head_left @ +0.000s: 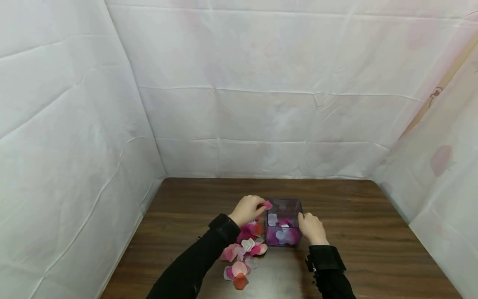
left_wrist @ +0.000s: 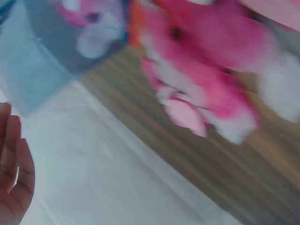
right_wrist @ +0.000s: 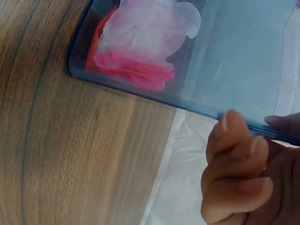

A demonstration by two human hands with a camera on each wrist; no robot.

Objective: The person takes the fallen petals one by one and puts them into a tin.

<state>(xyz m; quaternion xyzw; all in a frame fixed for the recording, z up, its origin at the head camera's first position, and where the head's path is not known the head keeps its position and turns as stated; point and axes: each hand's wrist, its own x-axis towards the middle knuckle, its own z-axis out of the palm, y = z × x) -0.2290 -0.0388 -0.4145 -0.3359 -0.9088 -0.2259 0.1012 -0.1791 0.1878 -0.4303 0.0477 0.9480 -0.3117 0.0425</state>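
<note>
A clear, bluish-tinted plastic box stands upright on the table, partly filled with pink, purple and white fabric petals. My right hand pinches the box's right rim; in the right wrist view its curled fingers are at that wall. My left hand is by the box's far left edge, with a pink petal at its fingertips. In the left wrist view only part of that hand shows, and the petal is out of sight there. Loose petals lie left of the box, below the left forearm.
The brown wooden table extends on both sides of the box. White cloth hangs behind the table and along both sides. Loose petals spread toward the table's near side, with an orange-red one closest to me.
</note>
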